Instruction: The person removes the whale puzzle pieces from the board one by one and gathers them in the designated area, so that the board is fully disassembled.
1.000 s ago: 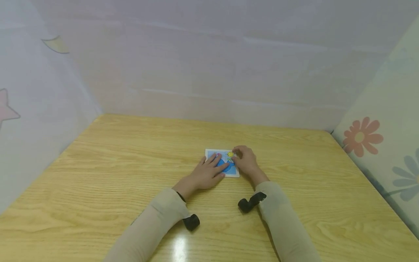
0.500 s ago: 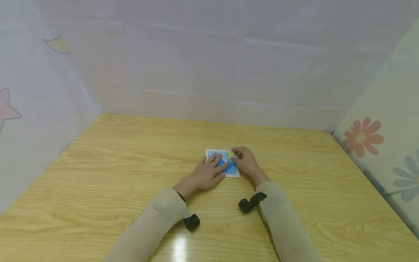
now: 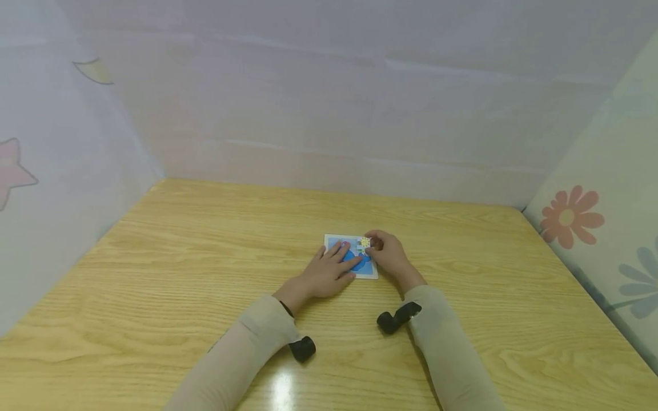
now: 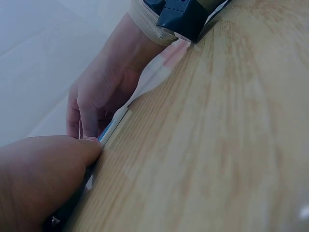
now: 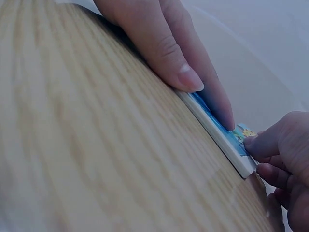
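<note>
A thin jigsaw puzzle board (image 3: 366, 269) with a white border and a blue picture lies on the wooden table. My left hand (image 3: 326, 274) rests across its left and middle part, fingers spread and straight, hiding much of the picture. At the upper right corner, my right hand (image 3: 389, 252) pinches a small puzzle piece (image 3: 364, 242) with a yellow sun-like flower between thumb and fingers. In the right wrist view the piece (image 5: 247, 130) stands tilted up from the board's surface. The left thumb (image 5: 188, 79) lies at the board's near edge.
The wooden table (image 3: 205, 257) spreads around the board. A pale cloth wall (image 3: 329, 103) stands behind it, with side walls printed with a red flower (image 3: 565, 216) and a pink star (image 3: 12, 169). Black wrist cameras (image 3: 303, 348) hang from both sleeves.
The flower piece has tipped up at the board's upper right, and a pale strip now shows beneath it. My left hand stays in place on the board.
</note>
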`<act>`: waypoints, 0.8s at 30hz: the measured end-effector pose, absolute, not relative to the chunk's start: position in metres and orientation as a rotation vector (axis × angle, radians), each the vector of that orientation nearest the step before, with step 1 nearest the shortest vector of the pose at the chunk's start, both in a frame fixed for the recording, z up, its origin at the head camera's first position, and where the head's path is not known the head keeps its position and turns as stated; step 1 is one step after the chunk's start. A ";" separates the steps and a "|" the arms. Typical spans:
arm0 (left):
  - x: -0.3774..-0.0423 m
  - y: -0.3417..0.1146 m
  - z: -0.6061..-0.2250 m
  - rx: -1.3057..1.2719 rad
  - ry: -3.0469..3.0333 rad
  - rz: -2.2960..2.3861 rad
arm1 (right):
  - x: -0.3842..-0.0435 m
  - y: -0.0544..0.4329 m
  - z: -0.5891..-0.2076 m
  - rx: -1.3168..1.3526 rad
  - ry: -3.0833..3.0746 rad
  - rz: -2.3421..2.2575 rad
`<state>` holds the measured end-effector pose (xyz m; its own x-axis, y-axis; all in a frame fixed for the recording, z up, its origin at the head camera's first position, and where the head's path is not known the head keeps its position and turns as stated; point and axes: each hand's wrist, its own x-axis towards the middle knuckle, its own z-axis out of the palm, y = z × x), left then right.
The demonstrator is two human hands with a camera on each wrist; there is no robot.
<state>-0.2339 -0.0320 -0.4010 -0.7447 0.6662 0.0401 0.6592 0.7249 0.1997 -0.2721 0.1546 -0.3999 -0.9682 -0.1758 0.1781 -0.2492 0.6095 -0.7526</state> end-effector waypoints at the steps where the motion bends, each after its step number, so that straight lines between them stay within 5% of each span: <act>1: -0.234 -0.032 -0.401 1.110 2.886 0.314 | -0.272 0.155 -0.400 0.362 -2.739 1.299; 18: -0.235 -0.029 -0.401 1.129 2.885 0.334 | -0.272 0.176 -0.390 0.160 -2.701 1.632; 24: -0.237 -0.029 -0.403 1.142 2.888 0.353 | -0.277 0.193 -0.380 0.369 -2.707 1.494</act>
